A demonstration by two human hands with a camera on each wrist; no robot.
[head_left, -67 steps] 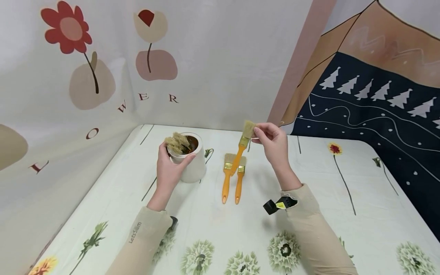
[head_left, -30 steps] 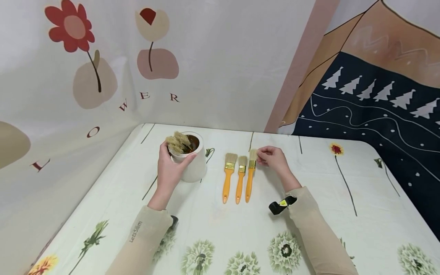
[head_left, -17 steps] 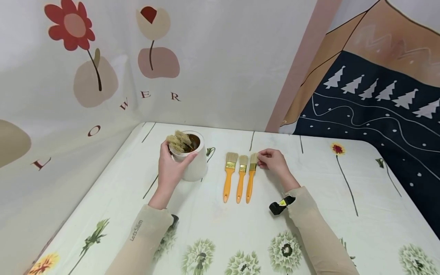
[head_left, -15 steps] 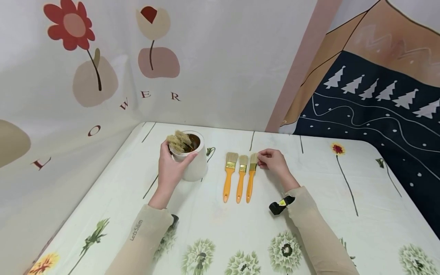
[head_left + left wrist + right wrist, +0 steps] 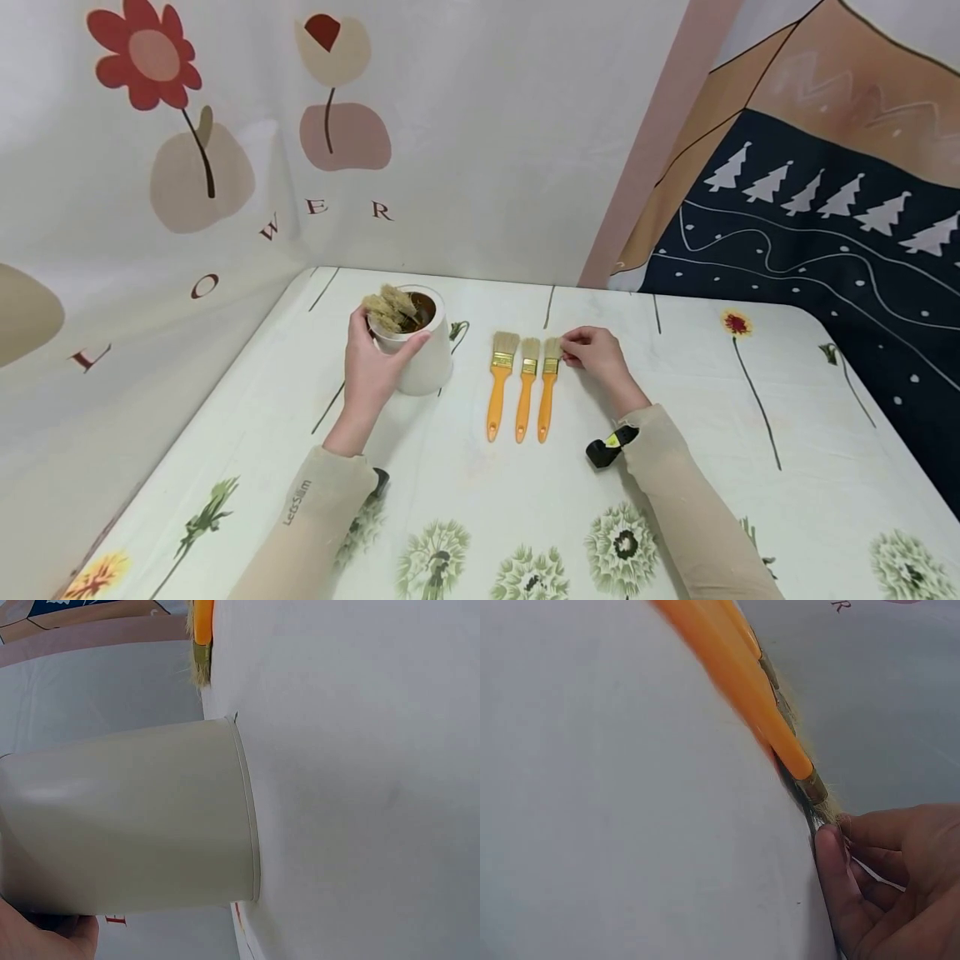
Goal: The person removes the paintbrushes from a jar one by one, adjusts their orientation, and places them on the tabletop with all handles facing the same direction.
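My left hand (image 5: 371,371) grips a white, cup-shaped holder (image 5: 427,362) around its upper part, thumb on the near side. Several paintbrushes (image 5: 390,308) stand in it, bristles up, leaning to the left. In the left wrist view the smooth wall of the holder (image 5: 142,817) fills the middle. To its right lie three orange-handled paintbrushes in a row: a wide one (image 5: 498,392), a narrow one (image 5: 525,392) and a third (image 5: 547,392) at the right end. Thumb and forefinger of my right hand (image 5: 600,358) pinch the bristle edge of that third paintbrush, whose handle (image 5: 735,682) lies on the cloth.
A white flower-print tablecloth (image 5: 450,467) covers the table. Fabric hangings (image 5: 480,167) with printed flowers and letters rise behind and to the left, and a dark printed one (image 5: 810,242) hangs at the right.
My right hand has lowered the third paintbrush from above the other two and laid it right of them, then shifted it slightly left. The left hand keeps its hold on the holder.
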